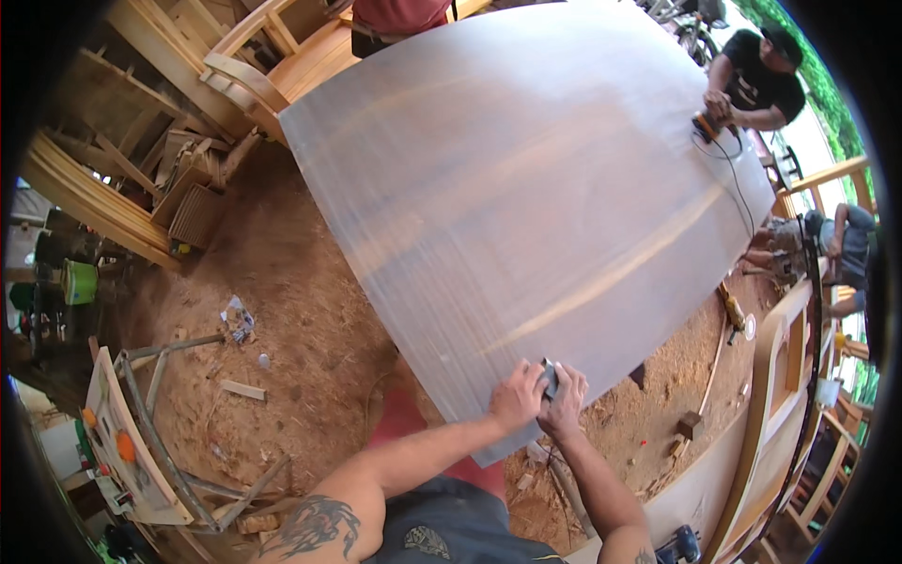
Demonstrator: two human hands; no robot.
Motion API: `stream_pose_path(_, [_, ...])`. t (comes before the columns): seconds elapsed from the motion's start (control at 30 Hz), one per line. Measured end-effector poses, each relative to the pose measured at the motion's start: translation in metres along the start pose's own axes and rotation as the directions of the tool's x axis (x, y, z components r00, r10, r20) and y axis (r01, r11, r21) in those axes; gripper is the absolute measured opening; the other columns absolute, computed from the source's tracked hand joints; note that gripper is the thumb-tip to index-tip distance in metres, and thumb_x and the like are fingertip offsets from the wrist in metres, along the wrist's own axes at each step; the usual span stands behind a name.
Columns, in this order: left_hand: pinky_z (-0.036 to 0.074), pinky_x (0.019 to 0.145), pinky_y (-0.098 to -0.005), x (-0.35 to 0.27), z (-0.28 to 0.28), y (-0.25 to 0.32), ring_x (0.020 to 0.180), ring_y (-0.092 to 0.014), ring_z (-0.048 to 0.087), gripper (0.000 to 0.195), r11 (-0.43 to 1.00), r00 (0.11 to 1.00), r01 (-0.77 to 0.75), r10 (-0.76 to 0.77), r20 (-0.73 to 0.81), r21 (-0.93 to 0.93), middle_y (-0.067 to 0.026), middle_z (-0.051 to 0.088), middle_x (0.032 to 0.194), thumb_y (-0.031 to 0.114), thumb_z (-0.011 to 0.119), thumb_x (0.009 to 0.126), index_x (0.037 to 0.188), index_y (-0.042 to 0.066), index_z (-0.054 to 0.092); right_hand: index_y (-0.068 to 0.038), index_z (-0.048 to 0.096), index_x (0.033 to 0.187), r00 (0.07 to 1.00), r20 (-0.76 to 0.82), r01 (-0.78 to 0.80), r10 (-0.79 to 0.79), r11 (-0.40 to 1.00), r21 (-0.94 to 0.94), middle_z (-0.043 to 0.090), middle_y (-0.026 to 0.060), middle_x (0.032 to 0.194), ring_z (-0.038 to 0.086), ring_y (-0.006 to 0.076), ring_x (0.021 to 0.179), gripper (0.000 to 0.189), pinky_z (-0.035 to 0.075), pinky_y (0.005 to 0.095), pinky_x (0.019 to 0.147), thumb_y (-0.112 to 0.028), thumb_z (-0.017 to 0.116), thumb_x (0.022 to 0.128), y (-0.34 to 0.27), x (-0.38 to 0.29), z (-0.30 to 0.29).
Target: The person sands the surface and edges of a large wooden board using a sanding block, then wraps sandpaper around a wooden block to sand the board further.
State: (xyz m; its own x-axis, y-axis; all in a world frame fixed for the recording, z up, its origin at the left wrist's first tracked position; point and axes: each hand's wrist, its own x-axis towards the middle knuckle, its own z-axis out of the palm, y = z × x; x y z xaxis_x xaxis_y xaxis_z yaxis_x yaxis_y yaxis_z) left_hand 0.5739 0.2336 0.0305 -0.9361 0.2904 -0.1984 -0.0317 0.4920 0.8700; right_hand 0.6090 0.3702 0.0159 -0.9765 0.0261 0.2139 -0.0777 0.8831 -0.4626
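Note:
A large wooden panel (493, 211), its surface pale and dusty with fine streaks, spreads out before me. Near its closest corner, my left hand (518, 398) and my right hand (564, 400) press together on a small dark grey block, apparently a sanding block (550, 381). Fingers of both hands wrap around it and hide much of it. The block rests on the panel's surface, and its underside is out of sight. Lighter yellowish bands run across the panel beyond my hands.
At the far right a person (764, 81) works an orange power sander (705, 127), its cord trailing over the panel. Another person in a red shirt (402, 14) stands at the far edge. Sawdust covers the floor (282, 282). Wooden frames (757, 395) stand at right; a blue power tool (678, 546) lies low right.

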Motion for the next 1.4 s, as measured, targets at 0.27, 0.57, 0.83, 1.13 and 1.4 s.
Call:
stream_pose_path(0.27, [0.054,0.076,-0.0485,0.207,-0.172,-0.046,0.091,-0.039,0.067,0.017,0.989,0.946,0.022,0.028,-0.324,0.148,-0.0150,0.066,0.101,0.023,0.066,0.093,0.102,0.010,0.062,-0.002,0.053,0.131,0.986,-0.062,0.161,-0.155,0.981,0.111,0.060,0.0184,0.123,0.055,0.0392,0.114,0.051,0.040,0.0518,0.096,-0.013,0.066,0.083,-0.074,0.262,0.108])
stream_pose_path(0.57, [0.053,0.084,-0.0508,0.431,-0.366,-0.110,0.099,-0.041,0.068,0.023,0.964,0.879,0.166,-0.048,-0.475,0.209,-0.0187,0.072,0.102,0.031,0.065,0.094,0.108,0.014,0.067,-0.002,0.053,0.132,0.977,-0.076,0.207,-0.198,0.970,0.126,0.059,0.0201,0.122,0.052,0.0397,0.118,0.051,0.038,0.0525,0.101,-0.025,0.063,0.087,-0.167,0.531,0.240])
stream_pose_path(0.83, [0.053,0.093,-0.0452,0.554,-0.486,-0.138,0.104,-0.036,0.071,0.022,0.944,0.793,0.261,-0.090,-0.602,0.203,-0.0166,0.074,0.109,0.028,0.068,0.087,0.105,0.018,0.077,-0.007,0.057,0.127,0.986,0.059,0.158,-0.158,0.987,-0.006,0.058,0.0162,0.131,0.050,0.0345,0.128,0.042,0.038,0.0502,0.105,-0.033,0.053,0.095,-0.238,0.684,0.305])
stream_pose_path(1.13, [0.053,0.092,-0.0472,0.491,-0.419,-0.121,0.105,-0.039,0.069,0.026,0.911,0.839,0.281,-0.082,-0.538,0.300,-0.0180,0.073,0.109,0.029,0.067,0.091,0.110,0.012,0.069,-0.006,0.059,0.126,0.988,-0.010,0.153,-0.153,0.984,0.086,0.060,0.0187,0.126,0.051,0.0377,0.125,0.042,0.039,0.0494,0.104,-0.030,0.059,0.091,-0.199,0.597,0.263])
stream_pose_path(1.4, [0.050,0.084,-0.0522,0.279,-0.218,-0.084,0.097,-0.045,0.062,0.019,0.978,0.893,0.078,0.018,-0.449,0.194,-0.0223,0.063,0.101,0.020,0.065,0.093,0.102,0.005,0.059,-0.002,0.058,0.127,0.990,-0.034,0.141,-0.137,0.965,0.223,0.061,0.0210,0.121,0.055,0.0409,0.115,0.046,0.040,0.0514,0.099,-0.026,0.063,0.088,-0.098,0.347,0.163])
